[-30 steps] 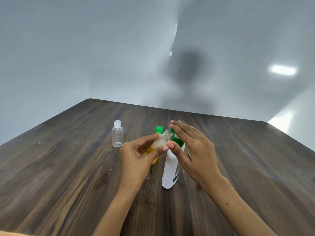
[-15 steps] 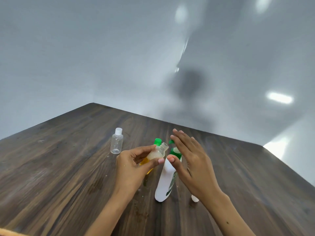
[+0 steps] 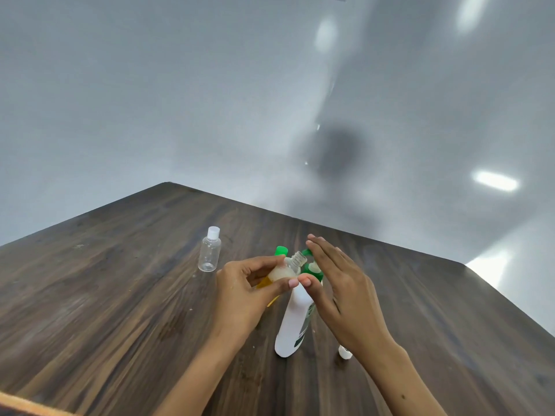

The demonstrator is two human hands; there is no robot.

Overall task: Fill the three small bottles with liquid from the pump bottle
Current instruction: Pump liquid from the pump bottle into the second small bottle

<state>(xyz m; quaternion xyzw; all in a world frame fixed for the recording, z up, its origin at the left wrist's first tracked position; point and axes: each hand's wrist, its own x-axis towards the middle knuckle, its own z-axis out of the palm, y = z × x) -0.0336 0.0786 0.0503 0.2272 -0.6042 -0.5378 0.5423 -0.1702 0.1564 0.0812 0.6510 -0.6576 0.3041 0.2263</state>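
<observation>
My left hand (image 3: 243, 292) grips a small clear bottle (image 3: 285, 270), uncapped and tilted, with yellow liquid and foam inside; its neck points at the green pump head (image 3: 310, 267) of the white pump bottle (image 3: 294, 322). My right hand (image 3: 339, 291) has straight fingers laid over the pump head, thumb beside the small bottle. A green-capped bottle (image 3: 280, 250) stands behind my left hand, mostly hidden. An empty clear bottle with a white cap (image 3: 209, 250) stands upright to the left.
All of it is on a dark wooden table (image 3: 105, 295). A small white cap (image 3: 344, 352) lies on the table under my right wrist. The table's far edges meet a grey wall; the right edge runs close by.
The camera has tilted up, so everything sits lower in view. My right hand's fingers have lifted and straightened over the pump head. My left hand still holds the small bottle at the nozzle.
</observation>
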